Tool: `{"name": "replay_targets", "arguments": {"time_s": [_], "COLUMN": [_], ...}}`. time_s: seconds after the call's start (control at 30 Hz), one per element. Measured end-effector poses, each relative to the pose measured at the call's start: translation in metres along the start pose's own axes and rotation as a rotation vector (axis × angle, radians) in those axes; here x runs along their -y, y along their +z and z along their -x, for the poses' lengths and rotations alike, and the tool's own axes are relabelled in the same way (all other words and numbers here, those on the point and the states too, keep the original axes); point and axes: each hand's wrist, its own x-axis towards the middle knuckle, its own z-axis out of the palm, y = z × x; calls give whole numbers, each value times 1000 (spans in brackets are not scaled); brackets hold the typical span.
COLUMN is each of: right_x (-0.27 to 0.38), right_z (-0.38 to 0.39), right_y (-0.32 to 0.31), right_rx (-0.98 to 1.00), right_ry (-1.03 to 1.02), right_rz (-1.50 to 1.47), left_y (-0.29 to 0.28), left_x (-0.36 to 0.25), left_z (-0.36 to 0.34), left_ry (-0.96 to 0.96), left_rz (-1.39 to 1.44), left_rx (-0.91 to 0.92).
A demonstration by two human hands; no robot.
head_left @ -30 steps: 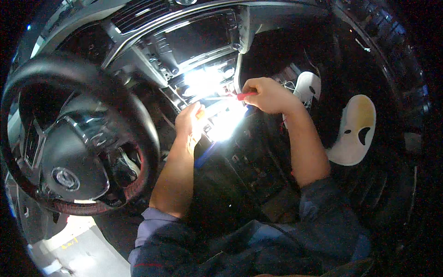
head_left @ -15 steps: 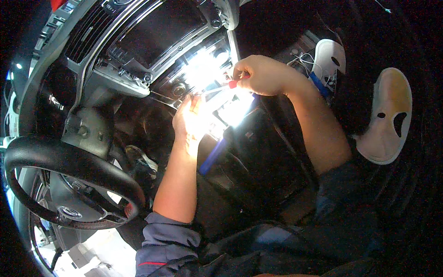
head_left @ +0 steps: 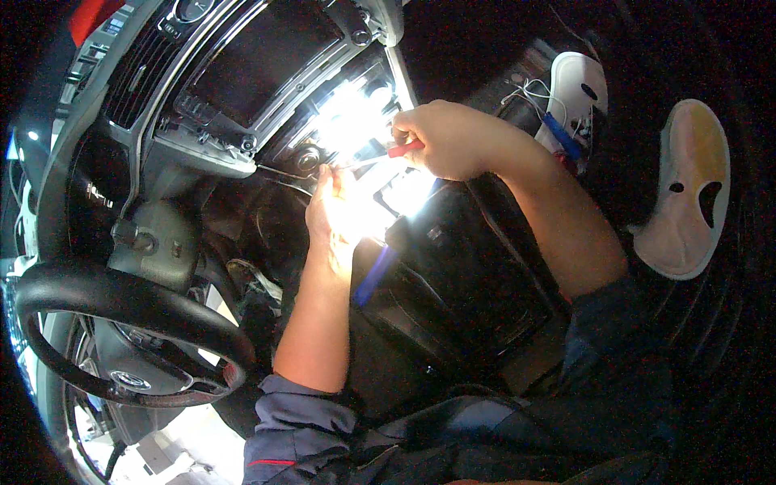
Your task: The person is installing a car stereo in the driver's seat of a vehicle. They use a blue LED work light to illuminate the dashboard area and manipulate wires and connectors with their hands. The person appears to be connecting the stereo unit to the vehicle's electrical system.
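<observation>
My right hand [head_left: 446, 139] is closed around the red handle of a screwdriver [head_left: 404, 149]. Its thin shaft points left, toward the fingertips of my left hand [head_left: 331, 208]. That hand is raised below the centre dashboard, with the fingers drawn together close to the shaft's tip. Glare washes out the palm, and whatever the fingers may hold is lost in it. Just beyond both hands, a very bright light [head_left: 352, 121] shines in the lower part of the centre dashboard [head_left: 279, 145], whose trim is off around a dark screen [head_left: 263, 69].
The steering wheel [head_left: 133, 283] stands at the left. Below the hands lies a blue strip-like object [head_left: 375, 275] by the dark console [head_left: 453, 283]. To the right are a pale shoe-shaped panel [head_left: 687, 194], a similar white piece [head_left: 575, 85], white cables [head_left: 529, 95] and a blue object [head_left: 562, 136].
The view has shifted slightly. My right hand has turned a little, showing more of the red handle, and the shaft still points at my left fingertips. My left hand has stayed nearly in place.
</observation>
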Motion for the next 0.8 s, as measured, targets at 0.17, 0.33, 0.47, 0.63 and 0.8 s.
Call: {"name": "replay_targets", "arguments": {"time_s": [0.17,0.33,0.47,0.63,0.8], "right_x": [-1,-6,-11,-15,-15], "right_z": [0,0,-4,-9,-14], "right_y": [-1,0,1,7,19], "right_rx": [63,35,76,73,55], "right_ry": [48,18,37,54,128], "right_rz": [-16,-10,6,20,40], "left_y": [0,2,6,21,32], "left_x": [10,15,13,5,2], "left_z": [-5,-22,-22,-6,-3], "left_ry": [-11,-208,-214,-163,-247], "left_rz": [-51,41,-72,-225,-221], "left_rx": [-113,-59,-138,0,-17]}}
